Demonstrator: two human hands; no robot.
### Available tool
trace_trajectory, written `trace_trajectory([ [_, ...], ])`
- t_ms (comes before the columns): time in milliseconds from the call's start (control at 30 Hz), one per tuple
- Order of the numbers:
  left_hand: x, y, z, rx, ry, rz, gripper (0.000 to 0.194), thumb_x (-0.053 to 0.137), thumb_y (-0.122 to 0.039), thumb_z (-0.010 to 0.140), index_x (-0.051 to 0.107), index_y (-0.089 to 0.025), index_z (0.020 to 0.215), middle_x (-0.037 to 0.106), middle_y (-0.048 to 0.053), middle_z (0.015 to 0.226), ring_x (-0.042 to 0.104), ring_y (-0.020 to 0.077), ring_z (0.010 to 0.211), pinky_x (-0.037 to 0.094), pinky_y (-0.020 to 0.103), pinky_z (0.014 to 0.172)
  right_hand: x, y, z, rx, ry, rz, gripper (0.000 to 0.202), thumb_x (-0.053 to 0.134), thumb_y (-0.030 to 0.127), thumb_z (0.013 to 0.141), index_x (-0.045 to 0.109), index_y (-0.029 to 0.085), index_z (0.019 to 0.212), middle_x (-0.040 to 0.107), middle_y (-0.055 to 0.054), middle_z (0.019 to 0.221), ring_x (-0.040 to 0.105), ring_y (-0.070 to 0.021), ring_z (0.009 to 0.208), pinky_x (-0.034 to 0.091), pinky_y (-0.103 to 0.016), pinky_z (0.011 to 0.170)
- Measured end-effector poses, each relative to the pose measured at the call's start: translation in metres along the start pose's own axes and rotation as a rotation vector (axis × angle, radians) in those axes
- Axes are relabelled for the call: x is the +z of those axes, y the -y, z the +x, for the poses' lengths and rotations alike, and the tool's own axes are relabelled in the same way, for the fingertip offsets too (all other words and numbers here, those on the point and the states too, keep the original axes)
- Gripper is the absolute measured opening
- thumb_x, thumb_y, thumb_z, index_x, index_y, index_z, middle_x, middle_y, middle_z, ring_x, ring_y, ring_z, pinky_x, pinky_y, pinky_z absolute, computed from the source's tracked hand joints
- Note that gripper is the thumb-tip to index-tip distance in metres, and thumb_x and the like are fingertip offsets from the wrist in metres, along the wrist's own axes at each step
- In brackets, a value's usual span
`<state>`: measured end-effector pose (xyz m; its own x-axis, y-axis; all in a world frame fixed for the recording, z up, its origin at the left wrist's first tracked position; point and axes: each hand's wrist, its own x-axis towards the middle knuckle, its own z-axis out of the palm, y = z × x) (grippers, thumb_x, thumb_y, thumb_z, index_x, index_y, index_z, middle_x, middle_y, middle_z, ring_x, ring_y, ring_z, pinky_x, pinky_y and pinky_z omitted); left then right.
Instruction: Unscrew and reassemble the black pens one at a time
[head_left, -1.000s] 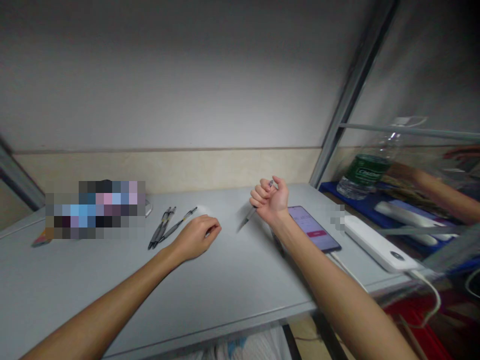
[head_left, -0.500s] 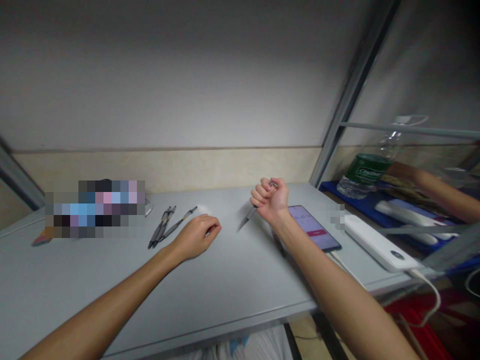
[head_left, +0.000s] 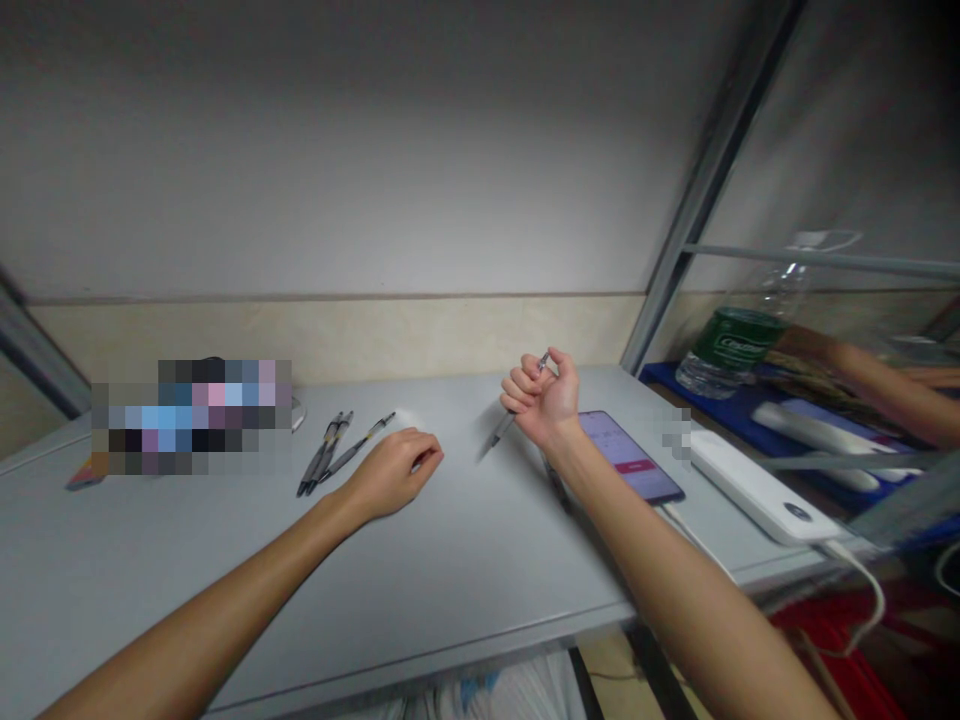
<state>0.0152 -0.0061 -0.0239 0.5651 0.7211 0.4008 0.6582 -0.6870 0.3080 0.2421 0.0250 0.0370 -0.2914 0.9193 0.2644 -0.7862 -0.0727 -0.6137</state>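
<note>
My right hand (head_left: 541, 398) is wrapped round a grey and black click pen (head_left: 501, 435), raised a little above the desk. The pen slants with its lower end down to the left. Its clicker end sticks out at the top beside my thumb, which is lifted off it. My left hand (head_left: 397, 472) rests on the desk with curled fingers, the thumb close to the index finger and nothing visible in it. Several similar pens (head_left: 324, 455) lie just left of that hand. A dark slim object (head_left: 556, 487) shows beside my right forearm, partly hidden.
A phone (head_left: 626, 455) lies right of my right hand, cable attached. Beyond it lies a long white device (head_left: 757, 487) with a cord. A water bottle (head_left: 731, 350) and another person's arm (head_left: 885, 375) are past the metal frame. Blurred-out items (head_left: 195, 415) lie at the left.
My right thumb has lifted away from the pen's clicker end, so more of that end shows. My left hand and the pens on the desk have stayed put.
</note>
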Motion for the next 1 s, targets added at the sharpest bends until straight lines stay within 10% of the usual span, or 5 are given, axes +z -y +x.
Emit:
trace_trajectory([
  [300, -0.002, 0.002, 0.0, -0.021, -0.051, 0.109, 0.02, 0.04, -0.024, 0.09, 0.058, -0.018, 0.084, 0.06, 0.004, 0.08, 0.053, 0.0177, 0.081, 0.041, 0.031, 0.076, 0.003, -0.008, 0.007, 0.036, -0.134, -0.241, 0.021, 0.04, 0.035, 0.077, 0.047, 0.018, 0.067, 0.03, 0.006, 0.049, 0.028, -0.0075, 0.039, 0.022, -0.017, 0.036],
  [667, -0.013, 0.008, 0.0, -0.249, -0.072, 0.516, 0.02, 0.043, -0.027, 0.086, 0.06, -0.019, 0.095, 0.053, 0.01, 0.102, 0.047, 0.0252, 0.097, 0.041, 0.04, 0.082, -0.017, -0.026, 0.005, 0.016, -0.138, -1.977, 0.027, 0.06, 0.04, 0.073, 0.059, 0.016, 0.059, 0.059, -0.005, 0.06, 0.055, -0.0148, 0.061, 0.036, -0.024, 0.057],
  [1000, -0.016, 0.011, -0.002, -0.406, 0.056, 0.643, 0.028, 0.038, -0.017, 0.084, 0.059, -0.018, 0.103, 0.053, 0.013, 0.106, 0.048, 0.0272, 0.102, 0.041, 0.041, 0.083, -0.029, -0.019, 0.003, 0.425, -0.265, -2.33, 0.036, 0.065, 0.039, 0.07, 0.064, 0.018, 0.1, 0.064, -0.016, 0.104, 0.061, -0.0298, 0.095, 0.046, -0.034, 0.07],
])
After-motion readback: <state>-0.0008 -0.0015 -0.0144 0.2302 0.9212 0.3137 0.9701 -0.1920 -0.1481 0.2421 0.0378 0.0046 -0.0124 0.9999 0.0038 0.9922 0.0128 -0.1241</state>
